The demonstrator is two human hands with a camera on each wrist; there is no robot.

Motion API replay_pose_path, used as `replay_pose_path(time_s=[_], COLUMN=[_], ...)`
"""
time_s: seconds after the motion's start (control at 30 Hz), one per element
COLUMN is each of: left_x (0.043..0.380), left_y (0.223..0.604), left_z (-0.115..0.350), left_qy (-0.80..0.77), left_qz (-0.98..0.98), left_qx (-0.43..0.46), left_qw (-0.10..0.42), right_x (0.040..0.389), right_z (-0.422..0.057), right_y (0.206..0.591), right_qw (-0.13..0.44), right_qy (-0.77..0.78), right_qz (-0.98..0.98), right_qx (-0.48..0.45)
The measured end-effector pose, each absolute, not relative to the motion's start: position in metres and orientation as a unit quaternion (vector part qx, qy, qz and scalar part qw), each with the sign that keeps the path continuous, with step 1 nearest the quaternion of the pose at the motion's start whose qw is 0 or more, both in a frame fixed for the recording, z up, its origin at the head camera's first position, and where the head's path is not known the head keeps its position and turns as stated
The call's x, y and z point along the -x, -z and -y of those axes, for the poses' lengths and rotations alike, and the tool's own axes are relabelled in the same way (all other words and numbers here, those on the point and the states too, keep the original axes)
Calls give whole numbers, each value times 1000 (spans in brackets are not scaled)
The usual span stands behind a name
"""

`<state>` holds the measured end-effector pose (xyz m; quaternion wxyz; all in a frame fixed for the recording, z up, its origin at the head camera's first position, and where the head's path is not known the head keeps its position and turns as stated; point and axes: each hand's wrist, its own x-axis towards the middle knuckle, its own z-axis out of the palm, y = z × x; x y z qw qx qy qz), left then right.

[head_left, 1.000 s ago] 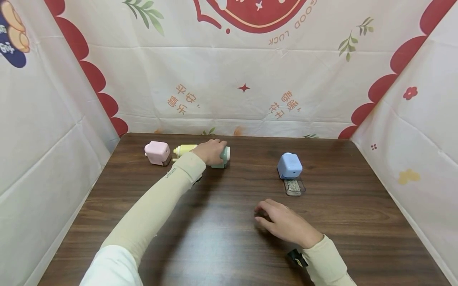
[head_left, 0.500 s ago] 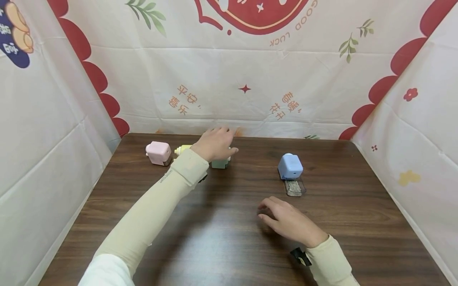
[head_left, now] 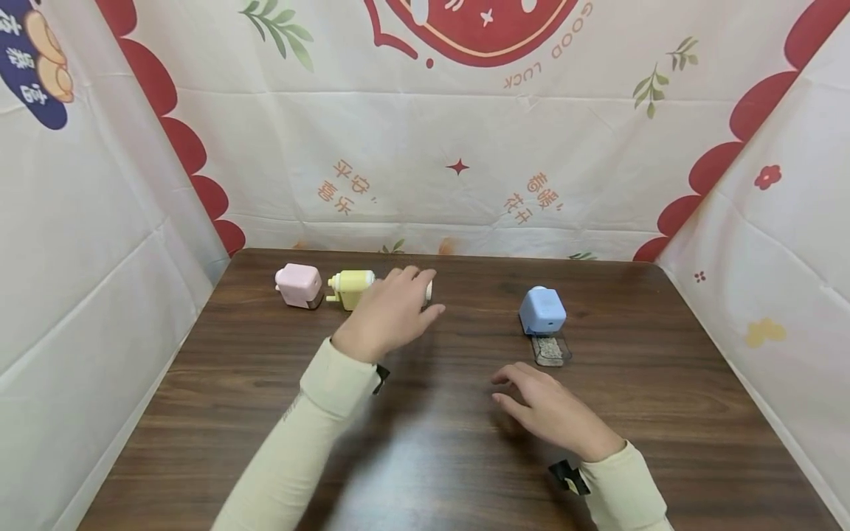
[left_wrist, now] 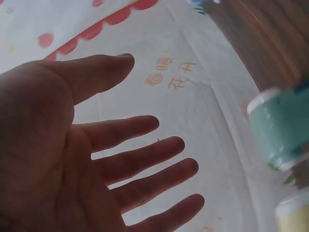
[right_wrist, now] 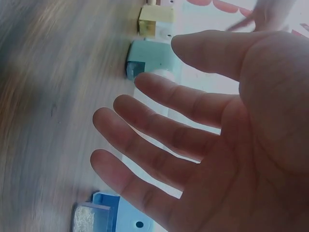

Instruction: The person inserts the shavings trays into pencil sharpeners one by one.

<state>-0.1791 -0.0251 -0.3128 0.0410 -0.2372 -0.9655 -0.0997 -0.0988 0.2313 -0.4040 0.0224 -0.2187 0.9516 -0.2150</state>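
Note:
My left hand (head_left: 392,313) is held over the back of the table with its fingers spread and nothing in them. It covers most of the green pencil sharpener (left_wrist: 279,126), which shows fully clear of the fingers in the left wrist view. Just left of that stands a yellow pencil sharpener (head_left: 352,289) with a crank, then a pink one (head_left: 299,285). My right hand (head_left: 554,413) hovers, relaxed and holding nothing, nearer the front. Beyond its fingers sits a blue pencil sharpener (head_left: 543,310), its clear drawer (head_left: 550,351) pulled out and filled with pale shavings.
The dark wooden table (head_left: 265,413) is enclosed by a white printed cloth (head_left: 412,133) at the back and both sides. The pink, yellow and green sharpeners form a row near the back edge.
My left hand has come off the green sharpener, lifted with its fingers opening, and drawn back toward me. The right hand has barely shifted. The sharpeners stay in place.

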Motion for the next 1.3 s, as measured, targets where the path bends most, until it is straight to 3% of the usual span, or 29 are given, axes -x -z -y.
replay_pose_path(time_s=[0.53,0.93,1.3], left_x=[114,103,101], left_y=[371,391,395], left_z=[32,38,42], left_qy=[218,258,273], left_qz=[950,945,940], left_qx=[210,196,198], left_qw=[72,49,46], right_x=[98,103,117], right_z=[-243,-259,-289], right_y=[406,398,376], right_qw=[-2,21,-16], right_qy=[224,225,186], right_qz=[-953,-959,-980], right_qx=[202,171,70])
